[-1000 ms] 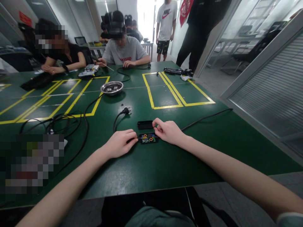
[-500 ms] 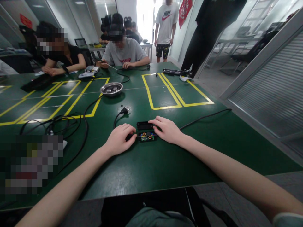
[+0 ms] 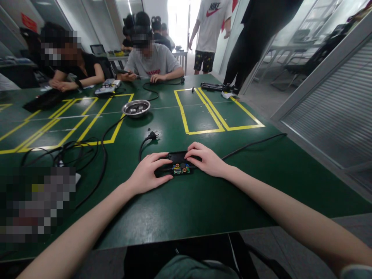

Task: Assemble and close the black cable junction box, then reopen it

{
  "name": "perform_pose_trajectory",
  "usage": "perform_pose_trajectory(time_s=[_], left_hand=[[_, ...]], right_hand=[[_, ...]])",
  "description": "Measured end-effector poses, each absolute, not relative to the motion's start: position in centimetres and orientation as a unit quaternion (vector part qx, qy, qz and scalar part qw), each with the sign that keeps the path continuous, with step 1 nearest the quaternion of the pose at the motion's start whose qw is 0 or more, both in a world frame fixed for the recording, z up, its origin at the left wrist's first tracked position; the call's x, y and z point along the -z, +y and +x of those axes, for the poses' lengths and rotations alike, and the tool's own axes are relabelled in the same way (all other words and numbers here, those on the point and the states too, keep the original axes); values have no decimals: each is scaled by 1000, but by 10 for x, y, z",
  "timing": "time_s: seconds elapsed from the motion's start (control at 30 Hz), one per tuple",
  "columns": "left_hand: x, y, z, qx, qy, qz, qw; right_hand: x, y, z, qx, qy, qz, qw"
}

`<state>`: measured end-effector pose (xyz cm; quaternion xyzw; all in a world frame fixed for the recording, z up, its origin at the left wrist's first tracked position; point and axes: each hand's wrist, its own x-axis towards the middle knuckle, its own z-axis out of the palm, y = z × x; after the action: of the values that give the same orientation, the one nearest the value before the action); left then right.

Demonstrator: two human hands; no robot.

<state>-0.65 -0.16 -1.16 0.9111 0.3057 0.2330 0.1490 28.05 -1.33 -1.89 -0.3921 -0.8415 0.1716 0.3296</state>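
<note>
A small open black case with a colourful circuit board [image 3: 180, 168] lies on the green table [image 3: 203, 193] in front of me. Its black lid [image 3: 176, 156] sits just behind it, touching my fingers. My left hand [image 3: 147, 174] rests at the case's left end, thumb and fingers curled around it. My right hand [image 3: 207, 159] is at the right end, its fingers reaching onto the lid and the case. A black cord with a plug [image 3: 153, 136] runs from the left end of the case.
A metal bowl [image 3: 136, 107] holding small parts stands further back. Tangled black cables [image 3: 66, 151] lie to the left, and another cable [image 3: 252, 142] runs right. Yellow tape outlines [image 3: 215, 112] mark the table. Two people sit across; others stand behind.
The lid has come closer to the open case, with both my hands closing in around the two parts. A standing person in a white shirt has stepped nearer.
</note>
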Motion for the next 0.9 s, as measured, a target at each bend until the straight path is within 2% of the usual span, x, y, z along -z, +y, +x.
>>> perform_pose_trajectory(time_s=[0.33, 0.9], left_hand=[[9, -8, 0, -307, 289, 865, 272], [10, -9, 0, -324, 272, 870, 255]], right_hand=[[21, -13, 278, -374, -694, -438, 433], [19, -16, 274, -386, -671, -462, 433]])
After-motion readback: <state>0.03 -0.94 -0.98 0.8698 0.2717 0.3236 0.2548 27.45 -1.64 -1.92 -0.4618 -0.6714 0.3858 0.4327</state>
